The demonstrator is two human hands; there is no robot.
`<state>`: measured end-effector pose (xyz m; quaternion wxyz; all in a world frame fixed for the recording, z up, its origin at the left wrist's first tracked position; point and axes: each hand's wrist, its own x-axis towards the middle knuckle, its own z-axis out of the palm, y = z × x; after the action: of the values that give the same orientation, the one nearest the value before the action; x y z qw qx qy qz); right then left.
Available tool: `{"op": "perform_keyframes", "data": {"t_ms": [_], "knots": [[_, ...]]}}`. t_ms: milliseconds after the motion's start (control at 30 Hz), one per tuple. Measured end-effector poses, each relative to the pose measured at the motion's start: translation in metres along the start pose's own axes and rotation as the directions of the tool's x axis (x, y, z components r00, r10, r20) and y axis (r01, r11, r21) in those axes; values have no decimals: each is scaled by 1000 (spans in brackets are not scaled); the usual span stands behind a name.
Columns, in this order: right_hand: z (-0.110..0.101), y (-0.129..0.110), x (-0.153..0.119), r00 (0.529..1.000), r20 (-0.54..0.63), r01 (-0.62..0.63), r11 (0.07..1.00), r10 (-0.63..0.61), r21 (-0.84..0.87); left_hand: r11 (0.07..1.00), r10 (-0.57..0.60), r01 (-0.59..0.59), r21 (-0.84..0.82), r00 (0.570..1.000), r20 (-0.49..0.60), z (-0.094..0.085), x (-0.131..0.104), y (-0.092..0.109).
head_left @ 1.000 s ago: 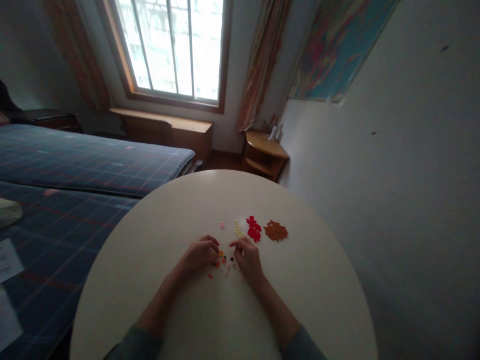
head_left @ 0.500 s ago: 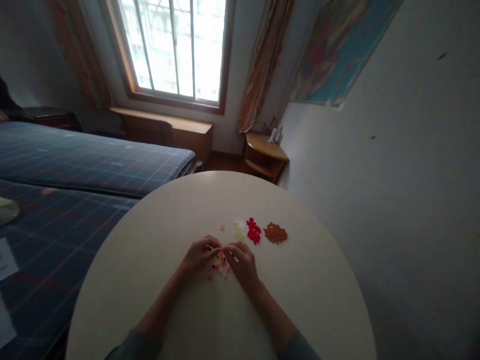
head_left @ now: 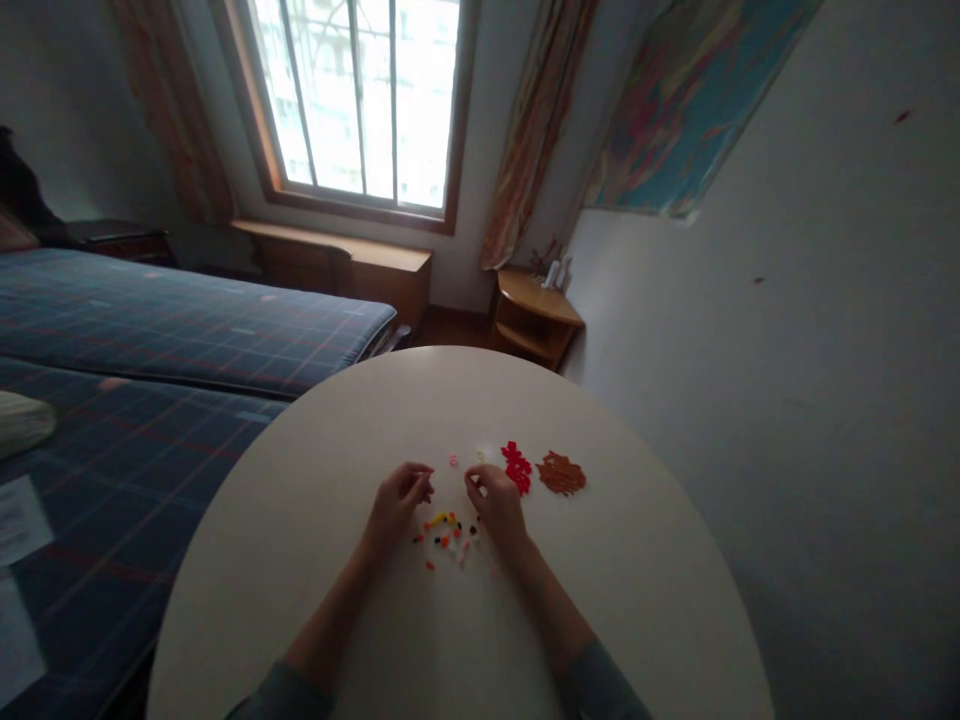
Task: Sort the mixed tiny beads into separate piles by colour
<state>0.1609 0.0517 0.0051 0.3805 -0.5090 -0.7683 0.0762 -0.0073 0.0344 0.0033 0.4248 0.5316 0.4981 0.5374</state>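
My left hand (head_left: 401, 497) is just above the round table, its fingertips pinched; whatever they may hold is too small to make out. Facing it, my right hand (head_left: 496, 500) is pinched too, its fingertips close to the pale yellow pieces (head_left: 482, 456), which it partly hides. A gap separates the two hands. Between and below them lies a loose scatter of small mixed pieces (head_left: 448, 541) in orange, yellow, black, white and pink. Beyond the hands sit a few pink pieces (head_left: 453, 459). Right of my right hand are a red pile (head_left: 517, 470) and a brown pile (head_left: 561, 473).
The round cream table (head_left: 645, 600) has a curved edge, with a white wall (head_left: 840, 420) on its right. Beds with blue plaid mattresses (head_left: 187, 310) stand at the left. A corner shelf (head_left: 536, 300) and a low desk (head_left: 382, 255) are under the window side.
My hands, whose fingertips met over the mixed pieces, have moved apart. More of the scatter shows between them, and my right hand covers more of the pale yellow pieces. The view has shifted slightly.
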Motion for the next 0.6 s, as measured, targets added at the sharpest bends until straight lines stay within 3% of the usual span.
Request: {"op": "perform_keyframes", "data": {"t_ms": [267, 467, 600], "knots": [[4, -3, 18, 992, 122, 57, 969, -28, -241, 998, 15, -16, 56, 1000, 18, 1, 0, 1], [5, -6, 18, 987, 157, 76, 973, -41, -219, 998, -5, 6, 70, 1000, -11, 1, 0, 3], [3, -2, 16, 993, 120, 38, 981, -15, -190, 998, -4, 5, 67, 1000, -8, 0, 1, 3]]}}
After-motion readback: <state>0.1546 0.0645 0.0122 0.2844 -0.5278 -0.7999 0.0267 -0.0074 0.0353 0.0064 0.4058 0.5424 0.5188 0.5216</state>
